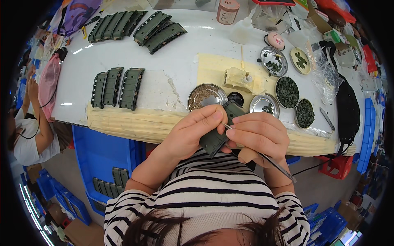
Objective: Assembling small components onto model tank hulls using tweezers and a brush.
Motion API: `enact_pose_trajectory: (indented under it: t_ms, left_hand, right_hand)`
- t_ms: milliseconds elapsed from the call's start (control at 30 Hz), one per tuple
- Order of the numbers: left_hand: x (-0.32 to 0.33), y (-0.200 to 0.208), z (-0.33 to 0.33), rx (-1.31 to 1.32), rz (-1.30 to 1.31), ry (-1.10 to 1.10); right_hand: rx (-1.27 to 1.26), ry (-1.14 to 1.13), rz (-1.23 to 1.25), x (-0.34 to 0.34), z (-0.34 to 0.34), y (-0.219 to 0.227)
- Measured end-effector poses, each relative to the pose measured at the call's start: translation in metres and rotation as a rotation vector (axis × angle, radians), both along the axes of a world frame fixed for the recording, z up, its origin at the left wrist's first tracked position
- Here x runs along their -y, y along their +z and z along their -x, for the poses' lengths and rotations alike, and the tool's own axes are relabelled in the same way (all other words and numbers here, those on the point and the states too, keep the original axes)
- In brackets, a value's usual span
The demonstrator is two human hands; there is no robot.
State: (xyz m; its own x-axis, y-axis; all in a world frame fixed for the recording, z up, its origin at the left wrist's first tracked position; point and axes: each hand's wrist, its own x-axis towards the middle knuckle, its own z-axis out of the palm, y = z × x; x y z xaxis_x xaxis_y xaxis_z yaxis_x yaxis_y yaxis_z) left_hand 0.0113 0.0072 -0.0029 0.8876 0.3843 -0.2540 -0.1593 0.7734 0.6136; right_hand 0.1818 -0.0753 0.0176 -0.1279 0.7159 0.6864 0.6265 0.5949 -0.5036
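Note:
Above the table's near edge, my left hand [192, 129] is closed on a dark green curved panel [212, 142] with a ridged edge. The panel stands tilted, its upper end between both hands. My right hand [262, 133] grips metal tweezers [278, 165], whose tips reach the panel's side by my left thumb. A tan finger cover [246, 155] sits on one right finger. Just beyond the hands are a round tin of brown grains [207, 97], a small dark pot [235, 99] and a silver tin lid with green chips [264, 105]. Whether the tips hold a chip is too small to tell.
Similar green panels [111, 87] lie at the left, with more stacks [117, 25] behind. Tins of green chips [287, 92], loose tweezers [327, 119] and a black strap [348, 108] are at the right. A blue crate [102, 141] holding panels stands below left. Another person [39, 135] sits far left.

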Motion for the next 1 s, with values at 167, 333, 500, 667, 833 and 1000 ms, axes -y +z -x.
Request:
enact_pose_trajectory:
  t_ms: [167,333,500,667,833,1000]
  left_hand:
    - [0.0,0.002,0.0,0.009,-0.011,0.013]
    - [-0.001,0.004,0.0,-0.011,-0.009,0.0]
    - [-0.003,0.003,0.001,0.008,-0.07,-0.016]
    - [-0.003,-0.003,0.003,-0.021,-0.133,-0.037]
    - [0.0,0.012,0.007,-0.057,-0.176,0.099]
    - [-0.01,0.014,0.017,-0.208,-0.419,0.291]
  right_hand:
    - [0.009,-0.001,-0.013,-0.001,0.0,-0.002]
    - [0.034,-0.019,0.002,0.0,-0.001,-0.006]
    - [-0.004,0.024,0.007,-0.002,0.001,0.001]
    - [0.008,0.022,0.036,0.0,0.0,0.003]
    - [-0.414,-0.132,0.158,0.009,-0.012,-0.004]
    - [-0.307,-0.366,0.372,0.002,-0.016,-0.021]
